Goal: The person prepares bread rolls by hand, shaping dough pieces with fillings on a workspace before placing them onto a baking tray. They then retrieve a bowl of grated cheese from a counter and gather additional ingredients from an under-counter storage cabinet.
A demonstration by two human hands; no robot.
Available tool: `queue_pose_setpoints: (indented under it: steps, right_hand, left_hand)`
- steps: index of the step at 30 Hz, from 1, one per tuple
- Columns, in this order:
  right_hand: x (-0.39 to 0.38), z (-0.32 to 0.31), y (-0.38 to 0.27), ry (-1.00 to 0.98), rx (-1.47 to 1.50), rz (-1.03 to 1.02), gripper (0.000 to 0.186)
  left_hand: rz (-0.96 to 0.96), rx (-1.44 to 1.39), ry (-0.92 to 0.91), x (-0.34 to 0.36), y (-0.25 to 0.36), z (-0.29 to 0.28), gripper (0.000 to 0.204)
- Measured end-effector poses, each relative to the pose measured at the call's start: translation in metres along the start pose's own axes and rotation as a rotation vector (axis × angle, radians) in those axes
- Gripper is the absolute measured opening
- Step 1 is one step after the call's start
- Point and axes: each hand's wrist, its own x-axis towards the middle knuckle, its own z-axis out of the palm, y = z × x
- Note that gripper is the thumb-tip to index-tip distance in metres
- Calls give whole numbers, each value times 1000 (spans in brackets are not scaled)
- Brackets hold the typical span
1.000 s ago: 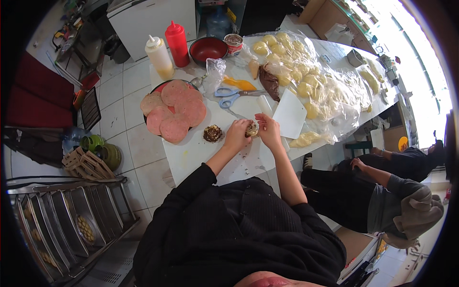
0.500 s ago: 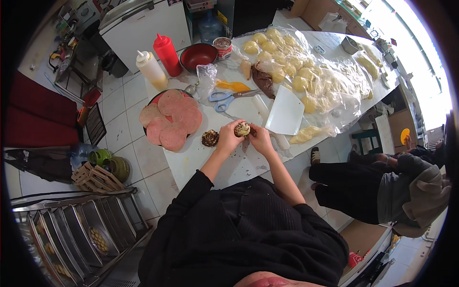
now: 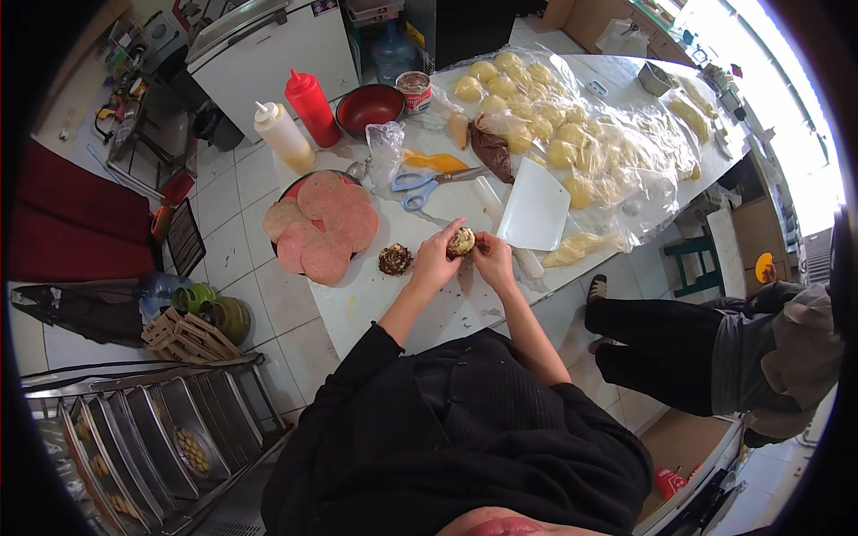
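A pale dough ball streaked with dark brown bits [image 3: 461, 242] is held above the table between both hands. My left hand [image 3: 436, 259] wraps its fingers around the near left side of the ball. With fingertips pinched together, my right hand [image 3: 492, 261] touches the ball's right side. Left of my left hand, a second ball covered in dark brown crumbs [image 3: 394, 259] rests on the white table [image 3: 375, 308]. A few dark crumbs are scattered under my hands. Beyond my right hand lie a white scraper board [image 3: 534, 210] and a rolling pin [image 3: 489, 198].
A plate of pink meat slices [image 3: 322, 223] stands to the left. Behind are squeeze bottles [image 3: 313, 107], a red bowl [image 3: 370, 105], blue-handled scissors [image 3: 416, 189] and a brown piping bag [image 3: 490, 147]. Several dough balls [image 3: 561, 154] lie under plastic. A person [image 3: 661, 348] stands at right.
The dough ball has shifted slightly right and turned in my hands. My right hand's fingers have drawn closer together against it. My view has tilted a little.
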Motion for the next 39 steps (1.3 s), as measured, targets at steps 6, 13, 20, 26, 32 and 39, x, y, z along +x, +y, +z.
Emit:
queue_pose_setpoints:
  steps: [6,13,20,26,32,39]
  right_hand:
    - [-4,-11,3,-175,130,-36,21]
    - [-10,-13,-12,-113,-272,-170,25]
    - [-12,-5,-7,45,121,-141,23]
    - [-13,-10,-17,30,-21,-15,28]
    - [-16,-12,-8,134,-324,-403,30]
    - [-27,-13,-17,59,-160,-266,31]
  left_hand:
    - [72,54,74,-8,-8,11,56]
    - [63,38,80,-12,-3,16,56]
    - [65,31,118,-14,1,16,51]
    - [-4,98,119,-17,4,18,50]
    - [58,301,151,-19,-2,22,49]
    - [24,230,105,-24,15,19,70]
